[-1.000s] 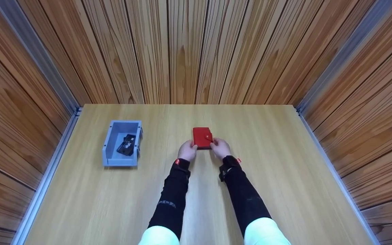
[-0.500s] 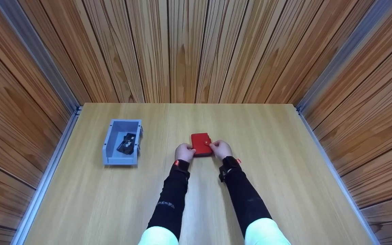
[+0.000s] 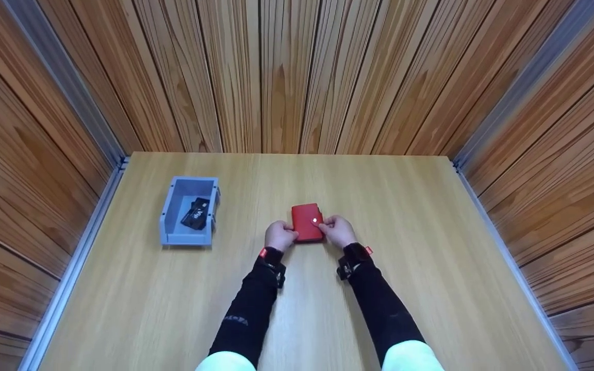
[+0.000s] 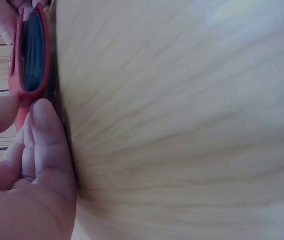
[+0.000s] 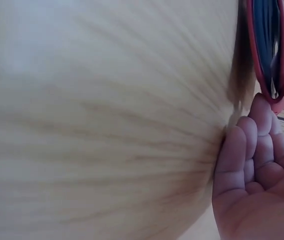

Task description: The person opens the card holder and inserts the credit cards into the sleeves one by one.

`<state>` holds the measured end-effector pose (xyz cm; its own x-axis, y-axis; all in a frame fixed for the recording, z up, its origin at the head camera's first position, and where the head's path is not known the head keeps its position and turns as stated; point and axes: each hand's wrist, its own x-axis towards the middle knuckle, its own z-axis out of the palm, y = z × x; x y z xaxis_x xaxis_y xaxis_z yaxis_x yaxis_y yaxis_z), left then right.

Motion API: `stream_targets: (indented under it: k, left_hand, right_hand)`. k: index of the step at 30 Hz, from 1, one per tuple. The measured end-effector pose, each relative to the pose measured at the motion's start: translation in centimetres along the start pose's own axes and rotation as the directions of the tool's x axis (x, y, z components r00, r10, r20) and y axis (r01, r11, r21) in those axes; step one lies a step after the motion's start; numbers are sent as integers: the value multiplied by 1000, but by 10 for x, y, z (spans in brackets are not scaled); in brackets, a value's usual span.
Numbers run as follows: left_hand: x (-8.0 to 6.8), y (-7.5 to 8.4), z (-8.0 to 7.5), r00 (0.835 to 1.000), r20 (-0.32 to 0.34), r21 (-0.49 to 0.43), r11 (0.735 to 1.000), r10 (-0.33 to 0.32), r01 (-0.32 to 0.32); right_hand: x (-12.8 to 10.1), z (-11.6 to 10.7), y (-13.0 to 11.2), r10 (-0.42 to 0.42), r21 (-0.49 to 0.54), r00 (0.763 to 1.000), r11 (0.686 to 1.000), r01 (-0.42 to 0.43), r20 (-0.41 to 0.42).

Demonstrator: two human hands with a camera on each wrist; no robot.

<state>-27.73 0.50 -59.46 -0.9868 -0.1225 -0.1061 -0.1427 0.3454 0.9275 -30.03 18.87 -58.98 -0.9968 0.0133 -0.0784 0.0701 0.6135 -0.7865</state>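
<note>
A red card wallet (image 3: 304, 222) with a snap-button strap lies between both hands, its strap side to the right. My left hand (image 3: 280, 236) pinches its left edge between thumb and fingers. At the right edge, my right hand (image 3: 339, 232) pinches the wallet, thumb tip close by the snap button (image 3: 314, 220). The left wrist view shows the wallet end-on, with dark inner sleeves (image 4: 34, 55) inside the red cover. Seen from the right wrist, the fingers (image 5: 265, 150) reach under the wallet and the thumb lies on its other face.
A blue-grey open-front bin (image 3: 186, 240) stands on the left of the wooden table (image 3: 405, 216). Black cards (image 3: 196, 214) lie in it, the top one with white lettering. Wood-plank walls (image 3: 281, 77) enclose the back and both sides.
Both hands have drawn the wallet a little toward the person. The right thumb has shifted up from the near corner to beside the snap button. The bin stays put; the camera tilts slightly.
</note>
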Motion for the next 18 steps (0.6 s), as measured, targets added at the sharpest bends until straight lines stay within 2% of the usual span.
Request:
stream_targets:
  k: [7,13,18]
  left_hand:
    - [-9,0,-3,999,19,29,999,-33,33]
    - [-15,0,-6,998,50,-3,999,-38,38]
    - [-19,-3,-5,993,79,-63,994,-84,89]
  right_hand:
    - [-7,-2,0,11,8,998,1000,-11,55]
    - [-11,-5,1,62,18,995,998,-64,77]
    - [-15,-5,4,70,40,994,997,-74,85]
